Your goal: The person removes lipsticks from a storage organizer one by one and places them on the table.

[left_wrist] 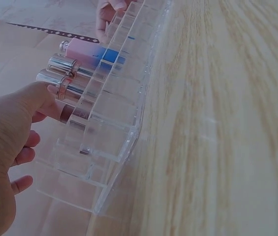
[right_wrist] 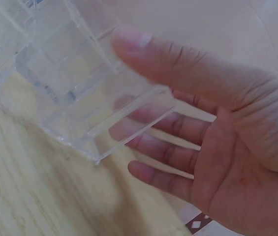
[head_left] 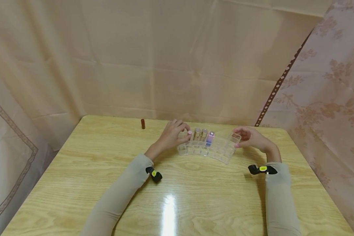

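Note:
A clear acrylic lipstick organizer (head_left: pixel 206 149) with stepped rows of compartments sits toward the back of the table. In its back part stand two silver-and-gold lipsticks (head_left: pixel 197 133) and a pink-to-blue tube (head_left: pixel 210 139) with a silver tip. At the organizer's left end, my left hand (head_left: pixel 173 135) pinches a lipstick with a pale pink end (head_left: pixel 190 132); its dark lower end is in a compartment in the left wrist view. My right hand (head_left: pixel 252 139) holds the right end of the organizer, thumb on the near side and fingers (right_wrist: pixel 163 150) behind the clear wall.
A dark red lipstick (head_left: pixel 143 124) stands alone near the back edge of the wood-grain table (head_left: pixel 194 193), left of the organizer. Beige cloth (head_left: pixel 153 65) hangs behind the table, and a floral curtain (head_left: pixel 324 98) hangs along the right.

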A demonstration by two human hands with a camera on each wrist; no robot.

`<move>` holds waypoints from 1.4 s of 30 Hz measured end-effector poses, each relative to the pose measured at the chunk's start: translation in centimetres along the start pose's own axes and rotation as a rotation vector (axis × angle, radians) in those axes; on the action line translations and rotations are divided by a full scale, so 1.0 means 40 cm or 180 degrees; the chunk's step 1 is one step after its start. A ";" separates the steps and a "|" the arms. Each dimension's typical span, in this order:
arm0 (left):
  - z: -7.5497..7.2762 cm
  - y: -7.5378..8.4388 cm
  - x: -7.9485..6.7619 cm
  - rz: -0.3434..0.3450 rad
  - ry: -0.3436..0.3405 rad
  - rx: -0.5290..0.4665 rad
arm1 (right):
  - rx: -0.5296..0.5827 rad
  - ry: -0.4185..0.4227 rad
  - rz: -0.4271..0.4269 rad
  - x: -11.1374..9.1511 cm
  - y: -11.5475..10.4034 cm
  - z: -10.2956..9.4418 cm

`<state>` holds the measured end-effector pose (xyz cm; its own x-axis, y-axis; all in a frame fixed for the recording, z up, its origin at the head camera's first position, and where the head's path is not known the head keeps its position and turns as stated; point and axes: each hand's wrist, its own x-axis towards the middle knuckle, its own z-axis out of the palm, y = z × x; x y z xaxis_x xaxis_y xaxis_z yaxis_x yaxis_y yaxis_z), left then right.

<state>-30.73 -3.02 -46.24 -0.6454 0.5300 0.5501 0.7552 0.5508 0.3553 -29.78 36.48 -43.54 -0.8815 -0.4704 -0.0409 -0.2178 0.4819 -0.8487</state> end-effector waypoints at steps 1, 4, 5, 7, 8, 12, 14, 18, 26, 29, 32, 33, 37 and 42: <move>0.000 0.002 0.000 -0.0009 -0.0016 -0.0006 | 0.0025 -0.0012 -0.0031 -0.003 0.006 0.000; 0.000 0.007 0.001 -0.0030 -0.0061 -0.0030 | 0.0015 -0.0060 -0.0051 -0.009 0.016 -0.003; -0.001 0.008 0.002 -0.0036 -0.0074 -0.0034 | -0.0001 -0.0074 -0.0056 -0.011 0.017 -0.004; -0.003 0.011 0.004 -0.0035 -0.0084 -0.0036 | -0.0032 -0.0102 -0.0050 -0.012 0.014 -0.005; -0.004 0.011 0.004 -0.0030 -0.0079 -0.0041 | -0.0052 -0.0112 -0.0044 -0.011 0.012 -0.006; -0.005 0.010 0.007 -0.0011 -0.0050 -0.0020 | -0.0145 -0.0144 0.0006 -0.011 -0.001 -0.007; -0.004 0.009 0.007 -0.0007 -0.0042 -0.0024 | -0.0214 -0.0160 0.0040 -0.012 -0.008 -0.007; -0.004 0.010 0.007 -0.0005 -0.0045 -0.0086 | -0.0330 -0.0171 0.0092 -0.016 -0.022 -0.008; -0.005 0.011 0.007 -0.0057 -0.0009 -0.0122 | -0.0501 -0.0116 0.0104 -0.010 -0.034 -0.012; -0.002 0.010 0.004 -0.0060 -0.0020 -0.0107 | -0.0475 -0.0132 0.0112 -0.010 -0.031 -0.012; 0.000 0.010 0.002 -0.0052 -0.0011 -0.0105 | -0.0349 -0.0153 0.0086 -0.010 -0.021 -0.010; 0.001 0.010 0.001 -0.0044 0.0003 -0.0108 | -0.0290 -0.0155 0.0071 -0.010 -0.015 -0.009; 0.003 0.009 -0.004 -0.0029 0.0067 -0.0155 | -0.0056 -0.0119 0.0035 -0.007 0.006 -0.002; 0.007 0.002 -0.007 -0.0054 0.0056 -0.0187 | -0.0008 -0.0032 0.0057 -0.004 0.012 0.001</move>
<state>-30.54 -2.95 -46.57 -0.6563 0.5092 0.5568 0.7500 0.5204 0.4082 -29.74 36.75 -43.99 -0.8810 -0.4691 -0.0612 -0.2032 0.4922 -0.8465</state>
